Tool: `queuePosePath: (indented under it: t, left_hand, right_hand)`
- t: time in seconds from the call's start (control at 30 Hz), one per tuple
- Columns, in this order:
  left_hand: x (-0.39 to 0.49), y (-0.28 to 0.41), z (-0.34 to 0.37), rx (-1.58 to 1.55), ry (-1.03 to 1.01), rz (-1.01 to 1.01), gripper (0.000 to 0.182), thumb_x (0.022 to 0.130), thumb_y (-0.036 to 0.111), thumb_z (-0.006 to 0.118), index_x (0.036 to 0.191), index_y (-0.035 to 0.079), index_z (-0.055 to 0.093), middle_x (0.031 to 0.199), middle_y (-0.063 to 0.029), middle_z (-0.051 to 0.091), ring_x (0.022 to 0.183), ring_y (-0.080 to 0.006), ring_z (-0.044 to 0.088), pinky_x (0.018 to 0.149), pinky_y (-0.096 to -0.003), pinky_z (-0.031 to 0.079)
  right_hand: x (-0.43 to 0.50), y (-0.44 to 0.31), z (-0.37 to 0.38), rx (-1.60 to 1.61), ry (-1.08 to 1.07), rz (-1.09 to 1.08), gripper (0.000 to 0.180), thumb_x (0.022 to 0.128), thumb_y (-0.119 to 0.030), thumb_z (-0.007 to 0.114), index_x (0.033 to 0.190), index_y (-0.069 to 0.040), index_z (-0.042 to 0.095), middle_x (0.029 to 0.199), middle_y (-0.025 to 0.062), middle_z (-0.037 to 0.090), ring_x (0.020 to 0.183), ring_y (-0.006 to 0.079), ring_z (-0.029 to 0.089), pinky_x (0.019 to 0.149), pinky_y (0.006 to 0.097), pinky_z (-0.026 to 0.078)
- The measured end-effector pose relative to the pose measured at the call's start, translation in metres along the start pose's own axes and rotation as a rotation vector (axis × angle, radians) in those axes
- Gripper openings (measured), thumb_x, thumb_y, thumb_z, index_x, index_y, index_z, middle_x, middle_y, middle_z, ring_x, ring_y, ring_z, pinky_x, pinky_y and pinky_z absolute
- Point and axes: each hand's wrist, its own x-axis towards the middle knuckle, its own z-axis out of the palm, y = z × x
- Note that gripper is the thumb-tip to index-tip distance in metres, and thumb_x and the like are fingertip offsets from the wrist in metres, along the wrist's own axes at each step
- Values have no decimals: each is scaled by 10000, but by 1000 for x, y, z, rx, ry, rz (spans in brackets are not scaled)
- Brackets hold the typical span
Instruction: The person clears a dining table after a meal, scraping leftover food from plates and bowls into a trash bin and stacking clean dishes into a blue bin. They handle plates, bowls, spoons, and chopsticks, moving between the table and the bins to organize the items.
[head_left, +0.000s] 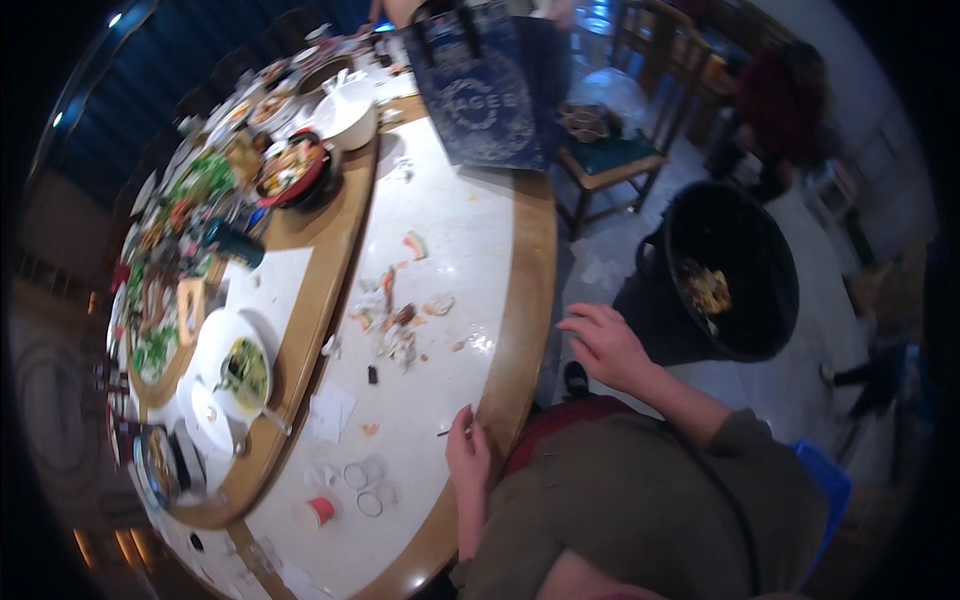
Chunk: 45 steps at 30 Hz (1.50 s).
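Observation:
My left hand (469, 446) is over the wooden rim of a round table (525, 300), fingers curled around a thin dark object (443, 433) too small to identify. My right hand (606, 346) hovers past the table edge, fingers apart, with nothing in it. Beside it stands a large black bin (652, 307) with food waste (706, 289) inside. Crumpled tissues (401, 345), melon rinds (415, 245) and scraps litter the white tabletop. Nearer my left hand are clear drinking glasses (369, 503), lying on their sides, and a red-and-white paper cup (321, 511).
A raised turntable (300, 382) carries a red-rimmed bowl of food (296, 176), a white bowl (346, 120), a plate with greens (217, 337) and a dark green bottle (234, 244). A blue bag (487, 97) stands on the table's far edge. A wooden chair (611, 161) and a bending person (780, 105) are beyond.

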Motion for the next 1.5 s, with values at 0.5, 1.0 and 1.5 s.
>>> queuePosePath:
  t: [0.5,1.0,1.5]
  left_hand:
    - [34,36,23,17,23,65,339,915,69,512,1251,28,535,1155,-176,616,1047,-257,617,837,-342,506]
    - [56,53,44,135,110,131,346,883,96,555,1228,76,562,1147,-158,618,1052,-305,600,871,-375,490]
    - [6,39,4,143,456,-114,352,895,123,557,1248,124,546,1084,-135,642,994,-268,628,817,-357,507]
  right_hand:
    - [28,59,-15,-22,-13,20,217,819,-100,602,1034,-87,624,1084,96,578,1049,281,538,897,395,424]
    - [72,84,-17,40,-60,-57,200,815,-73,604,1014,-70,620,1036,97,598,1009,293,551,881,388,444]
    - [99,50,33,220,-299,-321,198,811,-18,604,1008,-40,614,1050,137,601,990,328,563,843,385,471]
